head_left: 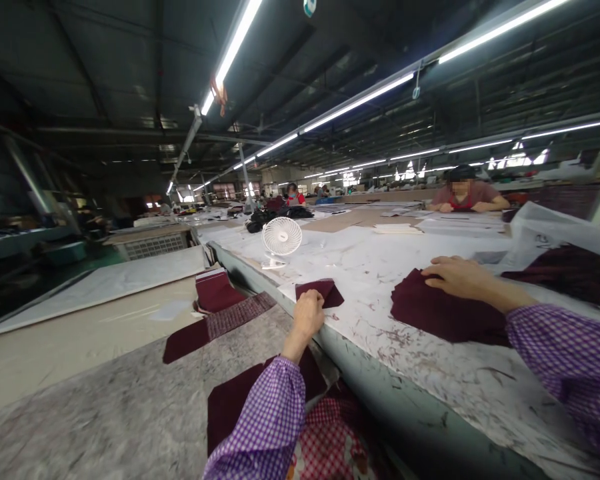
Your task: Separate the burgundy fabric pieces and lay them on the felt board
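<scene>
Head view: left hand (309, 313) curled, right hand (453, 275) outstretched

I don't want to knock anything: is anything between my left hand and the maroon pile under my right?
Nothing visible stands between your left hand and the maroon pile: only the small cloth at that hand and white tabletop. The white fan is farther back.
</scene>
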Motion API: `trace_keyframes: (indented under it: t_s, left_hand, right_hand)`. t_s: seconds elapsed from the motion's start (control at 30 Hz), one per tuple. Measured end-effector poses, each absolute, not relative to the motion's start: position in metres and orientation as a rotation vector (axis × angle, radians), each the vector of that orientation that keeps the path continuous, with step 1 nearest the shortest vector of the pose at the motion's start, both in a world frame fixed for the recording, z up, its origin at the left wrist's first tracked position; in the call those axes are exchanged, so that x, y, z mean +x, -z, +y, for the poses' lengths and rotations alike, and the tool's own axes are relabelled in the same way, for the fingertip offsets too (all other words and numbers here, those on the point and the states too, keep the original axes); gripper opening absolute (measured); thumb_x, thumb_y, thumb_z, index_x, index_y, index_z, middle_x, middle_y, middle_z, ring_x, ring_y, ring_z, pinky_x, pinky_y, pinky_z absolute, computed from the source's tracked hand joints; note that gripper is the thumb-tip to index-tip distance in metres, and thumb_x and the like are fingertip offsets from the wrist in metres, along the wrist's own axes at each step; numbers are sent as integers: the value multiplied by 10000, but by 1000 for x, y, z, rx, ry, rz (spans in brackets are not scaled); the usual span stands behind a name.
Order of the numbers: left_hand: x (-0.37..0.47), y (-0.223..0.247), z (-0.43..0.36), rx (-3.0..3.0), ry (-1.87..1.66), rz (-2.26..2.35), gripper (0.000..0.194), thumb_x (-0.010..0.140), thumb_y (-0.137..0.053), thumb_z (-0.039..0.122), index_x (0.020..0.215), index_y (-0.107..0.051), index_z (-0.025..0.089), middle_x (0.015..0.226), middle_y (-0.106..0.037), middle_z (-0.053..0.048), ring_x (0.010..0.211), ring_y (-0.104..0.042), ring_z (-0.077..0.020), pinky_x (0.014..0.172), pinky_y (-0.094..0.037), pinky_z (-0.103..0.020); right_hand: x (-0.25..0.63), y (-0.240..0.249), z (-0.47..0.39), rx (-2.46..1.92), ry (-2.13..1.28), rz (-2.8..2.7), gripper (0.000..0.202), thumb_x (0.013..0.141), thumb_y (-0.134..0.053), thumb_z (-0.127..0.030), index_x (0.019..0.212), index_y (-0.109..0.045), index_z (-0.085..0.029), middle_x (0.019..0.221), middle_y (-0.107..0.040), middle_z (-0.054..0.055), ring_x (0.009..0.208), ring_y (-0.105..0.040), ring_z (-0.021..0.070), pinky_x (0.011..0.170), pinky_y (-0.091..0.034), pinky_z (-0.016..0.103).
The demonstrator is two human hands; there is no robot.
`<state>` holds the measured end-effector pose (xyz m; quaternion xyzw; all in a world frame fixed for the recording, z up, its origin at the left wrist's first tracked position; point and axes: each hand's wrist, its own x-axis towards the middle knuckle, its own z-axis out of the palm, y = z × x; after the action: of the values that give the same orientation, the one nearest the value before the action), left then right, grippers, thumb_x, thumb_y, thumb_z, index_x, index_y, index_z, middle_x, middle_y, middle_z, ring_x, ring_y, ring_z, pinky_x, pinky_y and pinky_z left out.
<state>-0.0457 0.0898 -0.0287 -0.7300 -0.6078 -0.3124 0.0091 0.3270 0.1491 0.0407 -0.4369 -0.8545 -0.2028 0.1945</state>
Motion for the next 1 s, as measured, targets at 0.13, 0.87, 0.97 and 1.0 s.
trace_keyframes:
  t_s: [0.13, 0.87, 0.97, 1.0]
  left_hand:
    - [-40, 23, 87, -2313, 920, -1882, 281, 825, -596, 418, 977, -588, 181, 1001, -631, -74, 973, -542, -243, 834, -433, -358]
    - [-34, 22, 103, -2228, 1578, -2215, 138, 718, -569, 144, 690, -701, 175, 794, -698, -60, 827, -618, -207, 806, -448, -319]
    - [-43, 26, 109, -2224, 1766, -2207, 142, 715, -574, 149, 630, -682, 184, 679, -676, -20, 691, -601, -161, 723, -444, -274]
    - [-43, 26, 110, -2206, 1846, -2198, 137, 705, -583, 145, 607, -670, 185, 645, -660, -10, 664, -586, -152, 715, -438, -269]
  right_hand:
    - [292, -43, 136, -1354, 479, -2532, 262, 857, -496, -306, 979, -708, -211, 1083, -664, 134, 934, -624, 336, 789, -493, 523]
    - [168, -28, 121, -1117, 152, -2768, 374, 874, -442, -219, 1190, -641, -195, 1216, -632, 92, 1099, -574, 248, 954, -413, 356]
    - [156, -30, 130, -1046, 142, -2758, 359, 885, -411, -198, 1132, -670, -184, 1152, -662, 90, 1043, -597, 235, 922, -417, 332]
    - [149, -31, 133, -1038, 117, -2763, 340, 886, -408, -196, 1067, -696, -181, 1089, -685, 88, 990, -616, 227, 888, -428, 317]
